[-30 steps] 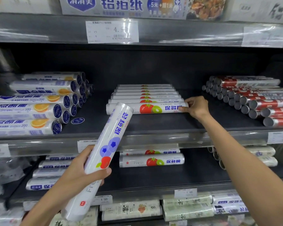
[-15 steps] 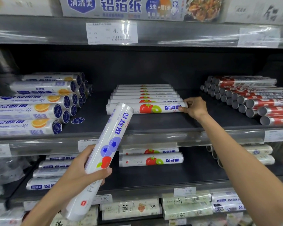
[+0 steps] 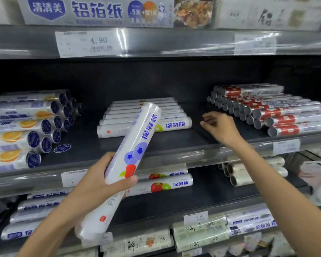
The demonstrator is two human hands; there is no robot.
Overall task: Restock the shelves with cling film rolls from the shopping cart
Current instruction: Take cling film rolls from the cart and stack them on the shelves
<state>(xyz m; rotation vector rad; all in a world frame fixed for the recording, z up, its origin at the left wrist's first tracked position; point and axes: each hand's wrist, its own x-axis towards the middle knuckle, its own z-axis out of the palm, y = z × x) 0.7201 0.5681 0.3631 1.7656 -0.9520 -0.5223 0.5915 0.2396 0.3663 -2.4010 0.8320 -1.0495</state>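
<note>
My left hand grips a white cling film roll with blue and red fruit print, tilted up to the right in front of the middle shelf. Its top end covers part of a flat row of white tomato-print rolls lying crosswise on that shelf. My right hand hovers above the shelf to the right of that row, fingers loosely curled, holding nothing and apart from the rolls.
Orange-print rolls are stacked at the shelf's left, red-label rolls at its right. The lower shelf holds two tomato-print rolls, blue-print rolls and clear rolls. A price strip fronts the shelf above.
My right hand let go of the front tomato-print roll's end and drew back to the right. My left hand moved its roll to the right, over the row.
</note>
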